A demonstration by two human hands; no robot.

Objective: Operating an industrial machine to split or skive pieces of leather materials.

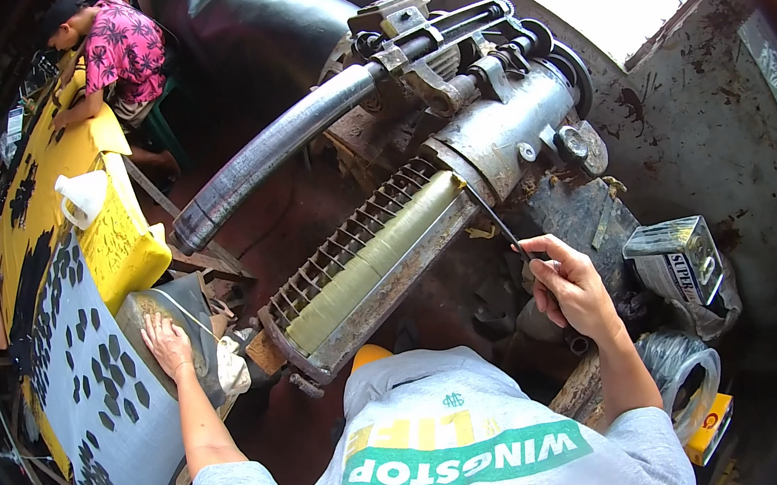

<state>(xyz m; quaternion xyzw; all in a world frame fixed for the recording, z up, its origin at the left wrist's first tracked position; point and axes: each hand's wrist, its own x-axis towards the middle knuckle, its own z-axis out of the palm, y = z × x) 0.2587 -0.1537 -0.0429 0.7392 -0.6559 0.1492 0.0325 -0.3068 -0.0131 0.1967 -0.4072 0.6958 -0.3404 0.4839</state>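
Note:
My right hand (568,288) is closed around a thin dark rod (491,213) with a dark handle. The rod's far tip touches or nearly touches the upper end of a yellow-green roller (376,258), beside a metal drum (514,125). This roller lies in a rusty metal trough (394,294) of the machine, with a row of curved metal bars (350,237) along its far side. On my left, my left hand (167,343) lies flat with fingers spread on a rounded grey surface (141,316), holding nothing.
A thick metal tube (275,155) juts from the machine over the floor. At left, a yellow-covered table (48,198) bears a white jug (84,197) and a grey sheet (69,399) of dark cut pieces. Another person (118,58) works there. A square tin (674,255) stands at right.

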